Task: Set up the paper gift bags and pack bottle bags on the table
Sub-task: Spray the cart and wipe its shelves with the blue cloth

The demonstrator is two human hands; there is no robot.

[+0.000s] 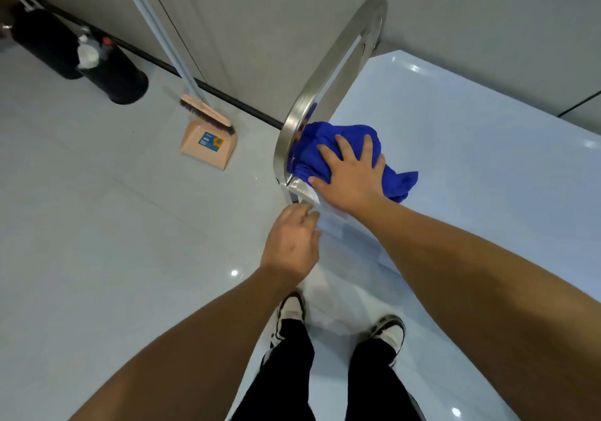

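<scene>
Against the far wall on the left stand two black bins point(112, 76), and just right of them a broom point(208, 116) rests in a peach dustpan point(209, 147) on the pale tiled floor point(97, 225). Nearer the middle, the left hand point(291, 241) hovers at the table's corner, its fingers point(309, 217) loosely curled and holding nothing. Above it a curved steel bar point(292, 121) arches up over the table's edge. Further right, the right hand point(353, 173) lies flat with fingers spread on a crumpled blue cloth point(338, 142), pressing it onto the glossy light-blue table point(471, 160). No gift bags or bottle bags are in view.
</scene>
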